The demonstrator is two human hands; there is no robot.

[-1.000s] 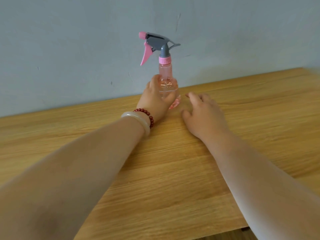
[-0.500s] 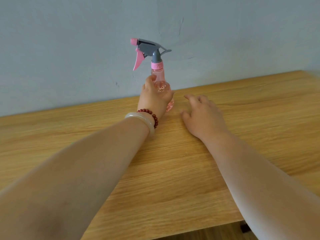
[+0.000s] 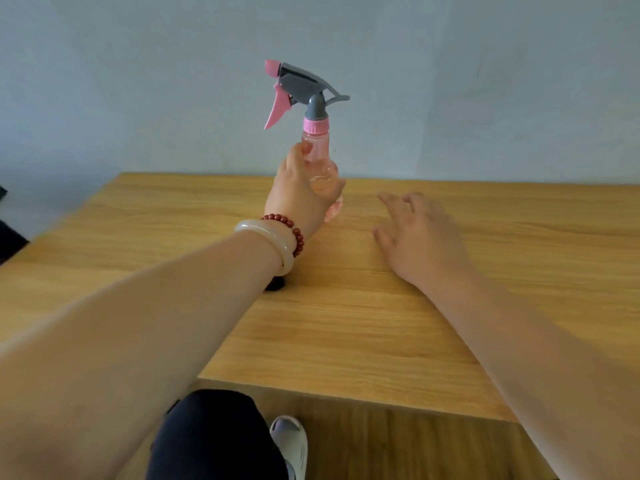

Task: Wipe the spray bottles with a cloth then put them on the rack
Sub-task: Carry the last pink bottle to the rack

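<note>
One left hand grips pink spray bottle

One spray bottle only: clear pink body, pink screw collar, grey spray head, pink trigger and pink nozzle tip. Roughly upright, top leaning a little left, nozzle pointing left. Gripped round the bulging lower body by the left hand, over the far side of the wooden table, near the wall. Base mostly hidden behind the hand; touching the table or not, impossible to tell
</note>
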